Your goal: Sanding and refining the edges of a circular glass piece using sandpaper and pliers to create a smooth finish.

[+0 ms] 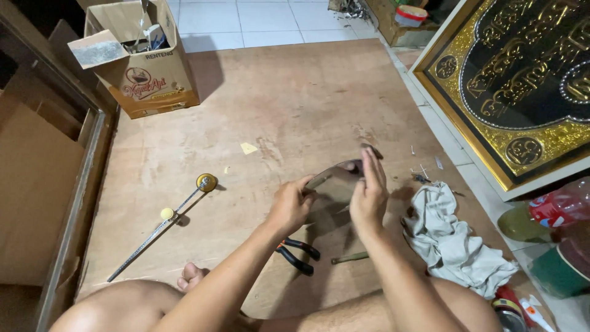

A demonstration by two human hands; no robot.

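Nearest the viewer, a bare foot (192,276) and knees rest on a brown plywood sheet (295,98). Just below the hands lie orange-and-black pliers (299,254) and, beside them, a slim greenish tool (350,258).

The left hand (289,206) is closed, pinching the left edge of a curved piece of clear glass (335,184). The right hand (369,193) has its fingers extended flat against the glass's right side — thumb on the near face. The glass is held between both hands, raised above the sheet.

Right of the right hand, a crumpled grey rag (452,237) lies on the sheet; beyond it stand a red-capped plastic bottle (556,209) and a dark green pot (562,270), whose contents cannot be made out.

Left of the left hand lies a long metal rule with a brass suction head (206,182) — a circle cutter.

Farther right, a gold-framed black ornamental panel (522,80) leans at an angle. Farthest, up-left of the hands, an open cardboard box (147,74) holds loose items, including pale packaging; details are indistinct.
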